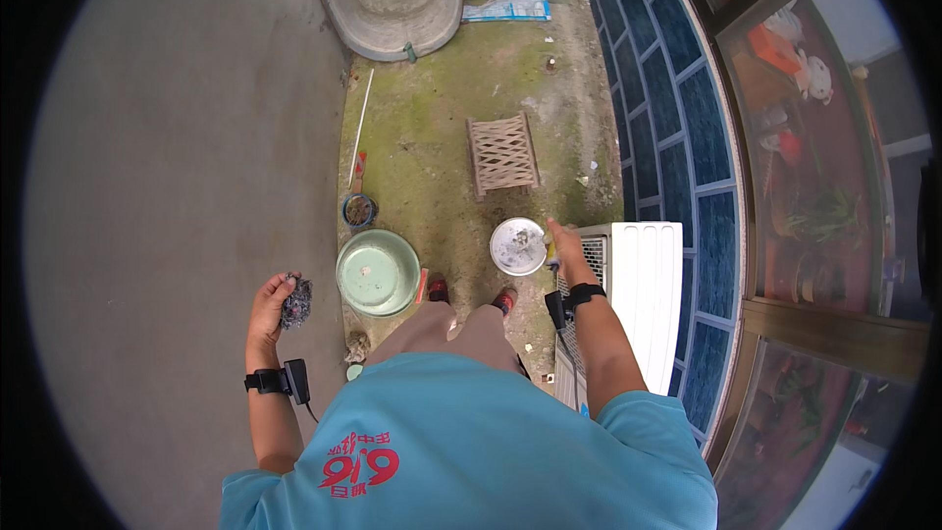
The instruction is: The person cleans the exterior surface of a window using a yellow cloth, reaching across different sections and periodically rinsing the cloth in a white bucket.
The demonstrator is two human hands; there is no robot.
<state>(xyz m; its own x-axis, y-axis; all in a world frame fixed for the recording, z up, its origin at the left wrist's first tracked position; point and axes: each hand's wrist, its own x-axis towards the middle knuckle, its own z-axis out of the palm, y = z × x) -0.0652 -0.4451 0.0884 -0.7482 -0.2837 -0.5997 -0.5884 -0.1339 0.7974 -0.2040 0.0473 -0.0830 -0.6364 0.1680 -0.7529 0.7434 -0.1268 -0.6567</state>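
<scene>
On the left, beside the grey wall, my left hand grips a dark, mesh-like scouring pad between thumb and fingers. My right hand is at the right edge of a round white lid or basin with dark specks on it. Something small and yellow, partly hidden, shows under that hand; whether the fingers hold it or the white rim, I cannot tell. A pale green plastic basin stands on the mossy floor between my two hands, nearer the left one.
A white air-conditioner outdoor unit stands at the right by the blue tiles. Ahead is a small stool with a woven seat. A blue-rimmed pot sits beyond the green basin, and a large grey tub lies at the top.
</scene>
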